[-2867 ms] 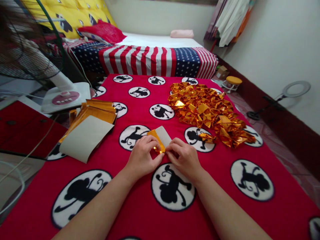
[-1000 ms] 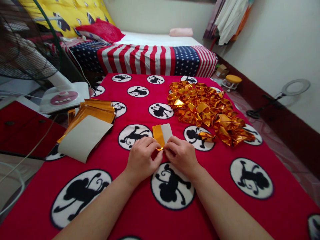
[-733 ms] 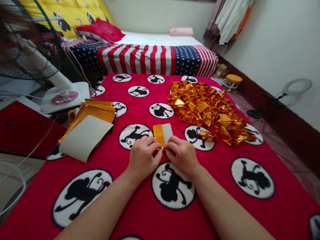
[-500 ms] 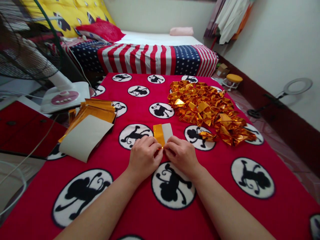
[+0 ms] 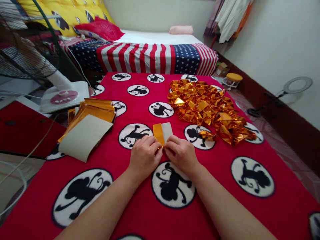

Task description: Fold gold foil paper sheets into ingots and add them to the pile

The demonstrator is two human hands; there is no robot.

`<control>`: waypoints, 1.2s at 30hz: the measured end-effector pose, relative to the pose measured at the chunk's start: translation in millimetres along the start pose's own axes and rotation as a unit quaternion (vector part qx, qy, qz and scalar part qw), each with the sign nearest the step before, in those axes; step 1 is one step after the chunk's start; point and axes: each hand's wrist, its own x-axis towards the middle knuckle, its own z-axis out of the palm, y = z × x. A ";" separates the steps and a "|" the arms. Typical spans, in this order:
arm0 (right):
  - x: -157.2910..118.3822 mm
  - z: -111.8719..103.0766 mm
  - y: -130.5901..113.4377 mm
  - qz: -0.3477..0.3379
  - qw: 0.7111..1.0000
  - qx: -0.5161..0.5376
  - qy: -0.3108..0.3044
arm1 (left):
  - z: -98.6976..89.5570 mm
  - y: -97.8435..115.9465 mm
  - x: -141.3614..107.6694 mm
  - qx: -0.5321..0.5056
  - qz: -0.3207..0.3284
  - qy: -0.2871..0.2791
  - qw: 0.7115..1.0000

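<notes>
A partly folded sheet of paper (image 5: 159, 132), gold on its left part and pale grey on its right, lies on the red cloth (image 5: 212, 176) in front of me. My left hand (image 5: 145, 155) is closed on its near edge, thumb and fingers pinched. Right beside it, my right hand (image 5: 180, 152) pinches the same near edge, and the fingertips of both hands almost touch. The near end of the paper is hidden under my fingers. A small folded gold piece (image 5: 208, 135) lies to the right of my right hand.
At the left lies a stack of gold sheets (image 5: 97, 111) with a grey sheet (image 5: 85, 136) on top. Many folded gold pieces (image 5: 203, 105) are heaped at the back right. A white fan base (image 5: 65, 96) stands beyond the stack, and a bed (image 5: 140, 56) is behind the table.
</notes>
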 end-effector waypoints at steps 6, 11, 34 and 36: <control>0.2 -2.0 -0.6 0.016 1.000 0.017 -0.003 | 4.4 -0.4 0.4 0.018 0.018 0.025 0.999; 0.1 -2.3 -0.8 0.034 0.998 0.045 0.001 | 5.7 -0.9 0.7 0.027 0.025 0.025 0.999; -11.6 -9.4 -3.7 0.030 0.992 0.115 -0.029 | -2.1 -39.3 -0.9 -0.150 0.094 -0.019 0.984; -12.1 -8.9 -2.8 0.034 0.992 0.121 -0.026 | -2.2 -44.8 0.6 -0.168 0.112 -0.034 0.979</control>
